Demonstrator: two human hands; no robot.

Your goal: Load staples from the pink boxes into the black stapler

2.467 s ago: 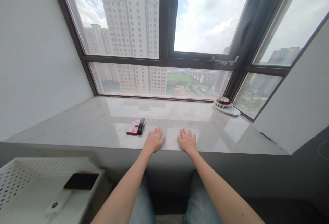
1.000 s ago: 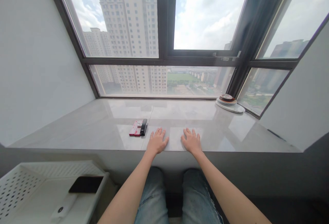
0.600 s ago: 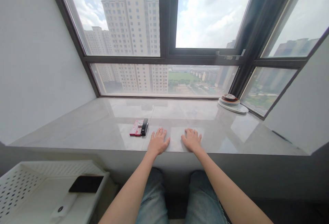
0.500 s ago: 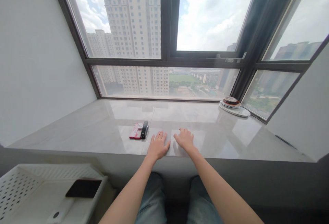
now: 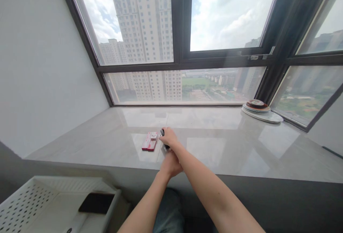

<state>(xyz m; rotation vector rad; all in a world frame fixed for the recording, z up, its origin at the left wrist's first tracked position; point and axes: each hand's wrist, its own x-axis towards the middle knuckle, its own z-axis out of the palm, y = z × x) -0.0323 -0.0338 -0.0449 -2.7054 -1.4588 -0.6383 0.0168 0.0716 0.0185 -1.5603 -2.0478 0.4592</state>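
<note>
My right hand reaches across to the left and is closed over a small black stapler-like object on the grey stone window ledge. Only the object's ends show past my fingers. Right beside it on the left lie flat red and pink packets. My left hand rests at the ledge's front edge, under my right forearm. Its fingers are hidden by that forearm.
A stack of plates stands at the ledge's back right corner by the window. At the lower left is a white perforated tray holding a black phone. Glass panes and dark frames rise behind the ledge.
My right hand has left its flat spot on the ledge, crossed left over my left hand and closed on the black object. The view has shifted left.
</note>
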